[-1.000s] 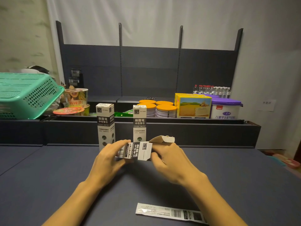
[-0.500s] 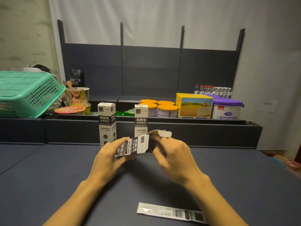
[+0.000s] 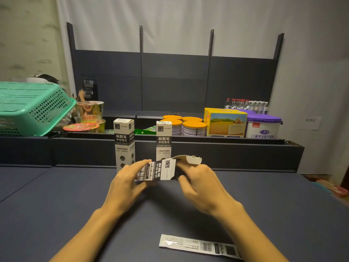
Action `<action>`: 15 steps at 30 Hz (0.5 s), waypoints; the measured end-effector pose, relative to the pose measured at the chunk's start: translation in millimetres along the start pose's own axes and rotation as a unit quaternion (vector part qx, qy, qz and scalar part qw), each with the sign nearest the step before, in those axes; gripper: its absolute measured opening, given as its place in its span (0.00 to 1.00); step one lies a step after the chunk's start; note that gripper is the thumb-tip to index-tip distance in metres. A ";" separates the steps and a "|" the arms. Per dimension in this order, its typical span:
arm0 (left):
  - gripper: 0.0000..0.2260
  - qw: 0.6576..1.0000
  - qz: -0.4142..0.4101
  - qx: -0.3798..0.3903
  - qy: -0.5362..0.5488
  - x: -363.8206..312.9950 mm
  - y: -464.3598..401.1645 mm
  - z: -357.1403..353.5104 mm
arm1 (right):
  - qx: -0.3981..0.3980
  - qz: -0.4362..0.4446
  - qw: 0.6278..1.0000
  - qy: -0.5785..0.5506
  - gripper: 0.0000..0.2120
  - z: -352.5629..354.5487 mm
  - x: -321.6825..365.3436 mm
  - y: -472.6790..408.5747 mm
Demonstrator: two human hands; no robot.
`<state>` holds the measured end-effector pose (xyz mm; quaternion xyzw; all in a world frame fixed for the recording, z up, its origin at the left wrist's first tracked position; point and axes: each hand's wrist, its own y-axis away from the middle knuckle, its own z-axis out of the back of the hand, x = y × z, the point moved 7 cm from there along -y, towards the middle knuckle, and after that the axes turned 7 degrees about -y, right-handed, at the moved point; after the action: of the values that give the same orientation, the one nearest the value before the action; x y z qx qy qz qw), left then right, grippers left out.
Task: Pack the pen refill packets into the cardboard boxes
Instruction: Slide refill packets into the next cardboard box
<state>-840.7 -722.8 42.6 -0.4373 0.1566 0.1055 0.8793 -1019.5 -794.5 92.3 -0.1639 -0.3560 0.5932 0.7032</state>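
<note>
Both hands hold one black-and-white cardboard box (image 3: 162, 172) lying sideways above the dark table (image 3: 56, 214). My left hand (image 3: 128, 183) grips its closed left end. My right hand (image 3: 200, 184) holds the right end, where the top flap (image 3: 192, 159) stands open. Two more boxes of the same kind stand upright behind: one on the left (image 3: 123, 142), one just behind the held box (image 3: 164, 139). A flat white pen refill packet (image 3: 198, 245) lies on the table near me, between my forearms.
A raised dark shelf ledge (image 3: 226, 150) runs across behind the table. On it stand a green plastic basket (image 3: 32, 108), noodle cups (image 3: 89, 112), orange-lidded tins (image 3: 188, 125), a yellow box (image 3: 226, 122), a purple-lidded tub (image 3: 263, 126) and water bottles (image 3: 247, 104).
The held box has tilted slightly, its open right end rising. My right hand's fingers have shifted around the opening. The packet on the table has not moved.
</note>
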 end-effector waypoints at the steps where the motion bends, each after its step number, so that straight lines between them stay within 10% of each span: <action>1: 0.28 1.000 0.003 -0.002 -0.003 -0.3 0.3 0.9 | -0.019 0.004 1.000 -0.005 0.15 3.6 1.1 0.3; 15: 0.26 0.999 0.035 -0.014 -0.009 7.9 -1.4 3.4 | -0.184 0.053 0.981 -0.043 0.08 39.2 -3.4 3.3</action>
<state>-832.3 -720.5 42.6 -0.4429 0.1618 0.1422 0.8703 -1049.2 -804.5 116.2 -0.2831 -0.4796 0.5606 0.6128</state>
